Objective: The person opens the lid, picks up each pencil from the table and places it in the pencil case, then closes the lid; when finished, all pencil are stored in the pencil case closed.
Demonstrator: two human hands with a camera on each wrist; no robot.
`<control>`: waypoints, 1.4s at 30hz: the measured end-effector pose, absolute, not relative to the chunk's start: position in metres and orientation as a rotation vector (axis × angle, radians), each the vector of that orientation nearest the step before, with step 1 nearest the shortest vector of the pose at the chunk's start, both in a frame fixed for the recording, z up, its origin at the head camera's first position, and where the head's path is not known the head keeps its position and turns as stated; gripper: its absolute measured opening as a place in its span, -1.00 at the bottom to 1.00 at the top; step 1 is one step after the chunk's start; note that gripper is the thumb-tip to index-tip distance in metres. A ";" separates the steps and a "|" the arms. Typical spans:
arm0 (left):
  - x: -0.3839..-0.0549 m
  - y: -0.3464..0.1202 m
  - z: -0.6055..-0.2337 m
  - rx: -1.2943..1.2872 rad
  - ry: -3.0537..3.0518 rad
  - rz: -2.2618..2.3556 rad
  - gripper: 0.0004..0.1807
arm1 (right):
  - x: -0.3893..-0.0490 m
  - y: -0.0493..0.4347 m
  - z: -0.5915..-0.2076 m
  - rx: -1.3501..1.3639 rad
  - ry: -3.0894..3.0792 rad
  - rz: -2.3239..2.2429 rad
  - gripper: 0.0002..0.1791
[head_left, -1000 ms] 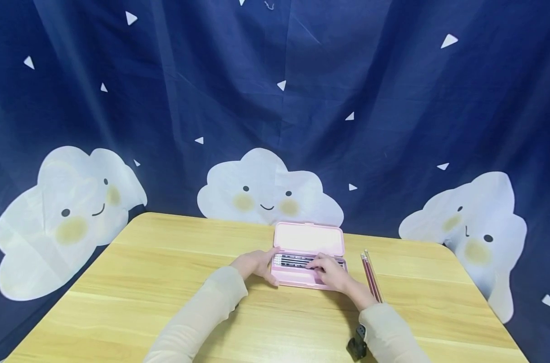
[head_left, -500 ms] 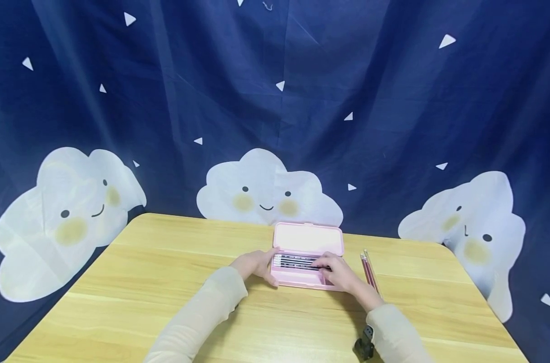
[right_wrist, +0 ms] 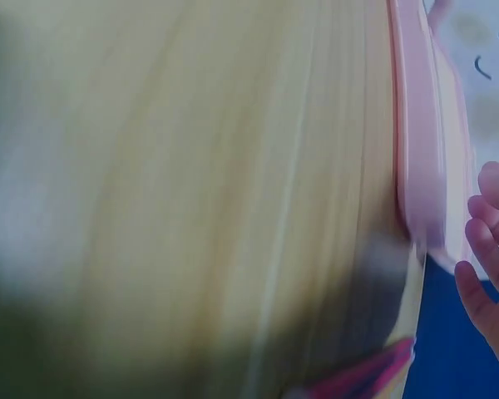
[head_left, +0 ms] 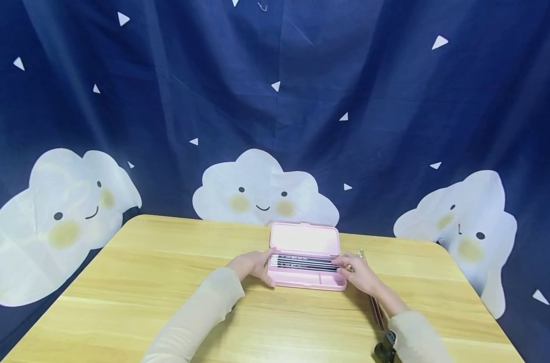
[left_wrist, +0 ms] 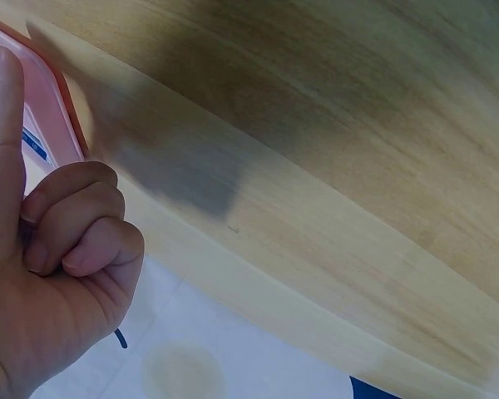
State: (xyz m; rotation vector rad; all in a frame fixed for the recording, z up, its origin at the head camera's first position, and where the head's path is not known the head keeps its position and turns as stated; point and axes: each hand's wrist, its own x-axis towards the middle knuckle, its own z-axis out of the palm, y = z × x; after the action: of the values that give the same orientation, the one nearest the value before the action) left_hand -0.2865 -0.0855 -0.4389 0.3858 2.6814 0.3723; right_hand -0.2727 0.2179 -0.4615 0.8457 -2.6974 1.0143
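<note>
A pink pencil case (head_left: 295, 277) lies near the far edge of the table, its lid (head_left: 305, 239) tipped back. Several dark striped pencils (head_left: 302, 262) fill its rear compartment, with their pale ends to the left. My left hand (head_left: 256, 265) grips the left end of the case; in the left wrist view the thumb (left_wrist: 3, 96) lies over the rim and the other fingers are curled. Over the right end of the case hovers my right hand (head_left: 360, 275). Its fingers (right_wrist: 486, 241) are apart and loosely bent in the right wrist view, with nothing between them.
More pencils (head_left: 377, 310), reddish ones among them, lie on the wooden table (head_left: 275, 322) to the right of the case, partly under my right forearm. Behind the table hangs a dark blue curtain (head_left: 238, 91) with cloud faces.
My right hand has moved right, off the pencils in the case toward its right end, uncovering the small front compartment. The left hand keeps its place on the case.
</note>
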 end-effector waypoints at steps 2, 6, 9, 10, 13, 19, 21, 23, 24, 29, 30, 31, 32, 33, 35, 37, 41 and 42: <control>-0.286 -0.086 -0.438 0.389 2.681 0.377 0.14 | -0.272 0.224 -0.461 0.829 -2.690 1.028 -0.78; -0.286 -0.086 -0.437 0.393 2.688 0.368 0.12 | -0.269 0.234 -0.460 0.785 -2.708 1.041 -0.79; -0.287 -0.086 -0.438 0.393 2.687 0.363 0.12 | -0.267 0.242 -0.461 0.730 -2.728 1.044 -0.80; -0.287 -0.086 -0.438 0.394 2.687 0.361 0.12 | -0.266 0.244 -0.462 0.719 -2.729 1.041 -0.79; -0.287 -0.085 -0.438 0.394 2.685 0.360 0.13 | -0.265 0.253 -0.464 0.726 -2.700 1.042 -0.79; -0.290 -0.085 -0.441 0.377 2.676 0.379 0.18 | -0.262 0.268 -0.464 0.709 -2.675 1.053 -0.78; -0.293 -0.086 -0.446 0.398 2.683 0.366 0.23 | -0.261 0.272 -0.464 0.677 -2.696 1.039 -0.76; -0.295 -0.086 -0.448 0.392 2.682 0.361 0.23 | -0.259 0.277 -0.464 0.655 -2.724 1.012 -0.73; -0.295 -0.087 -0.448 0.393 2.683 0.358 0.23 | -0.259 0.280 -0.464 0.646 -2.738 0.995 -0.71; -0.290 -0.086 -0.441 0.365 2.671 0.385 0.16 | -0.258 0.290 -0.465 0.597 -2.827 0.938 -0.59; -0.288 -0.085 -0.440 0.368 2.674 0.385 0.15 | -0.257 0.292 -0.465 0.590 -2.849 0.934 -0.58; -0.287 -0.085 -0.438 0.371 2.675 0.385 0.14 | -0.257 0.294 -0.465 0.590 -2.870 0.928 -0.56; -0.285 -0.085 -0.437 0.374 2.678 0.381 0.13 | -0.257 0.295 -0.466 0.586 -2.890 0.918 -0.55; -0.284 -0.085 -0.436 0.378 2.682 0.375 0.13 | -0.256 0.296 -0.467 0.584 -2.909 0.910 -0.54; -0.283 -0.085 -0.435 0.382 2.685 0.372 0.12 | -0.256 0.298 -0.468 0.590 -2.937 0.889 -0.53; -0.284 -0.085 -0.435 0.384 2.685 0.372 0.12 | -0.257 0.299 -0.469 0.592 -2.951 0.864 -0.52; -0.285 -0.085 -0.436 0.380 2.681 0.380 0.12 | -0.257 0.299 -0.469 0.587 -2.962 0.859 -0.47; -0.285 -0.085 -0.436 0.380 2.682 0.382 0.12 | -0.257 0.298 -0.468 0.578 -2.966 0.860 -0.47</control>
State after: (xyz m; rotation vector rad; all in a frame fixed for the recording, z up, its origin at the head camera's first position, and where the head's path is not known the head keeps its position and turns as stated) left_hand -0.2849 -0.0849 -0.4361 0.3800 2.6821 0.3824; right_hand -0.2569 0.2982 -0.4683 0.5780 -2.9660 0.8603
